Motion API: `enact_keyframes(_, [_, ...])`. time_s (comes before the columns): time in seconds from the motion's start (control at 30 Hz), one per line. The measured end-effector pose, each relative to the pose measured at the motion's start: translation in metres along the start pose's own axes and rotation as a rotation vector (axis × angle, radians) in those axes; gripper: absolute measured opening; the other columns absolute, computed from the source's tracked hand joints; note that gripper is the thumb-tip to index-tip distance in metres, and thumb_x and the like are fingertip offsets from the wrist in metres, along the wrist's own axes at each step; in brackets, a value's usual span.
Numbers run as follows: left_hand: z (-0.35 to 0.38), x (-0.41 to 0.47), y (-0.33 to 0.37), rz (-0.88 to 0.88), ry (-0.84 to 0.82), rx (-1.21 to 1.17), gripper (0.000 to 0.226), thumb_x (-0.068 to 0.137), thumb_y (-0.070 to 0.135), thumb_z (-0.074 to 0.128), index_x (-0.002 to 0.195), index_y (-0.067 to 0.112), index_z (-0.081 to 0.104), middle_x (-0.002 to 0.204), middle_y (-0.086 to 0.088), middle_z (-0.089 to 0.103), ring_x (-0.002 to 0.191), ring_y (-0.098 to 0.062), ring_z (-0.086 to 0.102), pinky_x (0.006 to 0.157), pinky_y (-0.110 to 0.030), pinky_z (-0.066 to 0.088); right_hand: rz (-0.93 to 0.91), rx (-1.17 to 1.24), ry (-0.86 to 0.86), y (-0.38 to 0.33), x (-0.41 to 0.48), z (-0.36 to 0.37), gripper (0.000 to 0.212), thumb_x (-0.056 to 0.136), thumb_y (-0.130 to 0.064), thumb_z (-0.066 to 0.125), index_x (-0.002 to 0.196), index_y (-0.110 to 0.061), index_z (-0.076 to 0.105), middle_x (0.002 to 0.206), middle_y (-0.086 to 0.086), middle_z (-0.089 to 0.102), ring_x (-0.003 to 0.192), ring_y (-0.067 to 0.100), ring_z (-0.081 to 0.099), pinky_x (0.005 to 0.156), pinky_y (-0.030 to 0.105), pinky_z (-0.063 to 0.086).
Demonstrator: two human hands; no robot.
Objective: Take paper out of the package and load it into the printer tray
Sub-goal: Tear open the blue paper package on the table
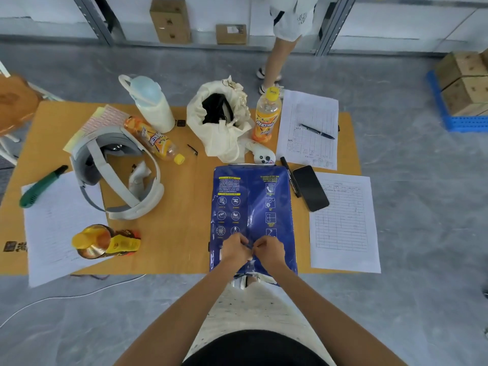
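Blue paper package [253, 207] flat on table [179, 233]; left hand [235, 249], right hand [269, 250] pinching its near-end wrapper seam.

"Trouble-Free use" on blue paper package [253, 207]

Glossy, crinkled blue plastic wrap on the paper package [253, 212]. Matt, smooth wood-look tabletop [171, 233]. Soft cream cloth on the tote bag [219, 136]. Clear shiny plastic on the orange drink bottle [265, 117]. Glassy black smartphone [311, 188]. Matt white paper forms [343, 223].
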State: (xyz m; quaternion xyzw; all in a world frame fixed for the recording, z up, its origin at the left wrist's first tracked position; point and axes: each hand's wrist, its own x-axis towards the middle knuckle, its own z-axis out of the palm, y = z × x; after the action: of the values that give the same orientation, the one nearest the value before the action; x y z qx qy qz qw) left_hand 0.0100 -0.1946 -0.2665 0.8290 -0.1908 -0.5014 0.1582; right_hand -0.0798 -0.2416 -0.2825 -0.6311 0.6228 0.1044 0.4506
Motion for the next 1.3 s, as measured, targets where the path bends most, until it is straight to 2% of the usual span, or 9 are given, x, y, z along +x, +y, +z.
enact_keyframes(0.13, [-0.003, -0.003, -0.008, -0.014, 0.056, -0.018, 0.029, 0.073, -0.005, 0.065, 0.099, 0.007, 0.065, 0.104, -0.009, 0.069, 0.075, -0.018, 0.057, 0.052, -0.023, 0.041, 0.071, 0.041, 0.015, 0.008, -0.008, 0.005, 0.021, 0.078, 0.001, 0.052, 0.072, 0.003, 0.071, 0.079, 0.022, 0.072, 0.060, 0.020, 0.052, 0.054, 0.025, 0.041])
enact_keyframes(0.27, [-0.009, -0.003, -0.013, -0.032, 0.057, -0.020, 0.027, 0.072, -0.007, 0.064, 0.095, 0.007, 0.066, 0.100, -0.010, 0.071, 0.075, -0.021, 0.062, 0.056, -0.024, 0.042, 0.088, 0.064, 0.021, 0.012, -0.013, 0.006, 0.021, 0.077, 0.002, 0.052, 0.066, 0.003, 0.070, 0.069, 0.024, 0.065, 0.056, 0.016, 0.044, 0.047, 0.021, 0.036])
enact_keyframes(0.4, [-0.011, 0.002, -0.018, -0.030, 0.033, -0.040, 0.019, 0.075, -0.005, 0.063, 0.090, 0.004, 0.069, 0.092, -0.016, 0.074, 0.082, -0.028, 0.069, 0.070, -0.031, 0.057, 0.115, 0.109, -0.007, 0.012, -0.013, 0.007, 0.019, 0.080, -0.003, 0.058, 0.073, -0.001, 0.075, 0.079, 0.017, 0.074, 0.065, 0.018, 0.057, 0.061, 0.021, 0.046])
enact_keyframes(0.57, [-0.011, 0.006, -0.016, -0.072, -0.021, -0.101, 0.016, 0.072, -0.004, 0.073, 0.088, 0.000, 0.075, 0.094, -0.018, 0.075, 0.090, -0.030, 0.070, 0.084, -0.038, 0.059, 0.143, 0.132, -0.016, 0.011, -0.010, 0.009, 0.011, 0.080, -0.009, 0.067, 0.080, -0.003, 0.076, 0.088, 0.013, 0.076, 0.080, 0.024, 0.066, 0.070, 0.026, 0.049])
enact_keyframes(0.9, [-0.009, 0.004, -0.019, -0.153, -0.063, -0.302, 0.021, 0.067, -0.010, 0.075, 0.088, -0.007, 0.073, 0.097, -0.026, 0.073, 0.096, -0.038, 0.068, 0.089, -0.044, 0.056, 0.154, 0.164, 0.047, 0.012, -0.013, 0.015, 0.012, 0.078, -0.006, 0.065, 0.078, -0.003, 0.077, 0.084, 0.017, 0.076, 0.080, 0.027, 0.067, 0.073, 0.031, 0.052])
enact_keyframes(1.0, [-0.012, 0.000, -0.018, -0.152, -0.097, -0.275, 0.018, 0.070, -0.008, 0.074, 0.087, -0.001, 0.073, 0.094, -0.021, 0.073, 0.092, -0.033, 0.070, 0.086, -0.041, 0.058, 0.118, 0.122, 0.039, 0.012, -0.013, 0.015, 0.015, 0.076, -0.003, 0.061, 0.075, -0.002, 0.076, 0.082, 0.018, 0.075, 0.070, 0.025, 0.061, 0.069, 0.034, 0.053])
enact_keyframes(1.13, [-0.019, 0.006, -0.021, -0.148, -0.131, -0.272, 0.018, 0.074, -0.009, 0.067, 0.078, 0.008, 0.066, 0.077, -0.014, 0.069, 0.069, -0.024, 0.067, 0.080, -0.040, 0.060, 0.064, 0.074, 0.051, 0.006, -0.011, 0.013, 0.012, 0.079, -0.008, 0.066, 0.090, -0.008, 0.070, 0.094, 0.007, 0.074, 0.088, 0.023, 0.065, 0.067, 0.027, 0.046])
enact_keyframes(1.23, [-0.023, 0.013, -0.024, -0.114, -0.088, -0.246, 0.020, 0.077, -0.007, 0.065, 0.072, 0.011, 0.063, 0.090, -0.021, 0.071, 0.081, -0.031, 0.070, 0.084, -0.043, 0.058, 0.068, 0.078, 0.060, 0.004, -0.009, 0.014, 0.007, 0.081, -0.011, 0.068, 0.087, -0.009, 0.072, 0.092, 0.007, 0.074, 0.086, 0.023, 0.066, 0.068, 0.029, 0.050])
enact_keyframes(1.3, [-0.025, 0.017, -0.026, -0.117, -0.058, -0.231, 0.024, 0.077, -0.005, 0.066, 0.066, 0.015, 0.062, 0.083, -0.016, 0.071, 0.075, -0.028, 0.069, 0.083, -0.043, 0.059, 0.060, 0.051, 0.059, 0.004, -0.007, 0.015, 0.007, 0.082, -0.011, 0.067, 0.084, -0.009, 0.073, 0.090, 0.007, 0.075, 0.085, 0.023, 0.067, 0.067, 0.028, 0.049])
